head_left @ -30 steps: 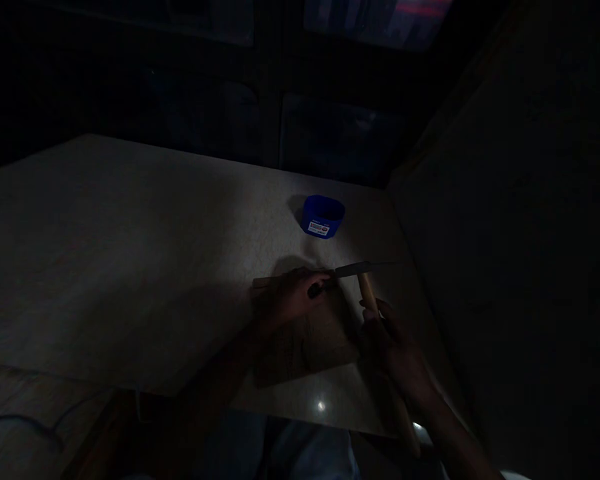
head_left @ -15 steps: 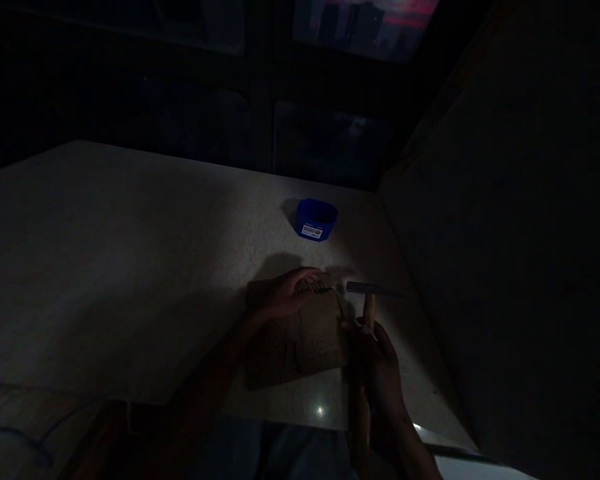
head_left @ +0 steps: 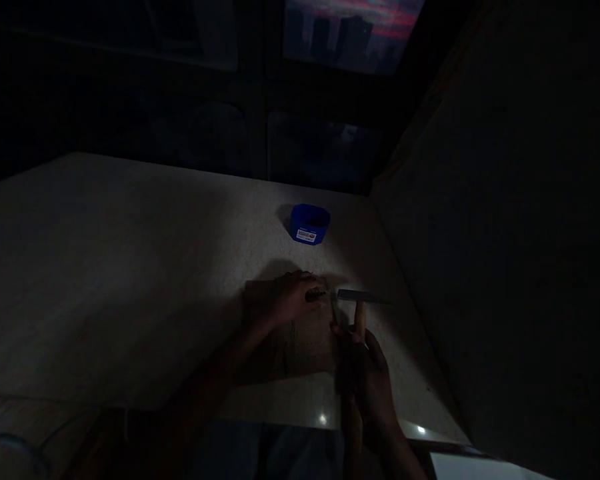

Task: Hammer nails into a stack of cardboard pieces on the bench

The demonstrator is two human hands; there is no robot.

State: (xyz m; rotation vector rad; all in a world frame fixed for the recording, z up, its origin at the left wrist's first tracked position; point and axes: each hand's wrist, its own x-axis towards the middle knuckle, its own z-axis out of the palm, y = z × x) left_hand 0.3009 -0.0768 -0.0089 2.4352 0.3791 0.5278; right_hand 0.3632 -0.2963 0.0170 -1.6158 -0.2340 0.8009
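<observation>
In the dim light my right hand [head_left: 373, 377] is closed round the wooden handle of a hammer [head_left: 361, 317]. The hammer's narrow metal head [head_left: 363, 297] is up, just right of a piece of brown cardboard [head_left: 310, 347] lying near the counter's front edge. My left hand [head_left: 293, 297] rests over the far part of that cardboard, its fingers curled towards the thumb. Small dark marks or bits show between thumb and fingers; whether the fingertips pinch anything is too dark to make out.
A blue plastic tub [head_left: 310, 225] with a white label stands beyond the cardboard on the pale counter [head_left: 180, 233]. A dark wall [head_left: 480, 233] bounds the right side, and windows [head_left: 350, 37] rise behind. A cable [head_left: 10, 440] shows at lower left.
My left hand has shifted towards the cardboard's right edge, with its fingers more curled. The right hand still holds the hammer upright. The camera view has tilted slightly.
</observation>
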